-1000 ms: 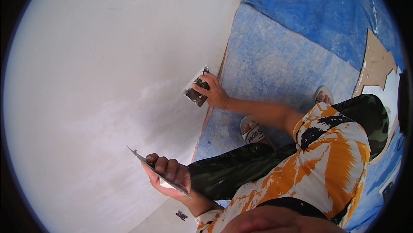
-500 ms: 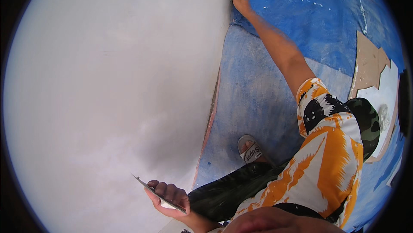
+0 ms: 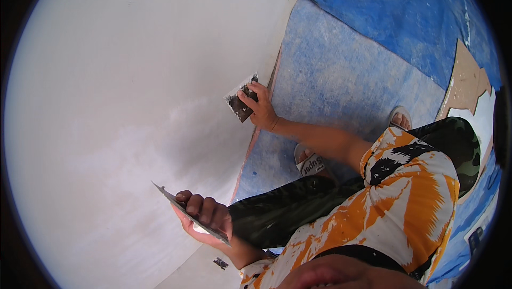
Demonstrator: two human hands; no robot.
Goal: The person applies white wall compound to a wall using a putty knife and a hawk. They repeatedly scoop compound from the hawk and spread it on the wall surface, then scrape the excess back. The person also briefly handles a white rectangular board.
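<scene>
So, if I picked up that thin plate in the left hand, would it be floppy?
Probably fairly stiff: the plate runs nearly straight, without sagging, where its end juts past the left hand. It's likely light for its size, as it looks very thin edge-on. Being flat, it would more likely slide than roll if pushed.

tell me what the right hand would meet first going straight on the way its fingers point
Beyond the dark scraper it holds, the right hand would most likely meet the pale wall first; depth is unclear, so the scraper may be touching it.
</scene>
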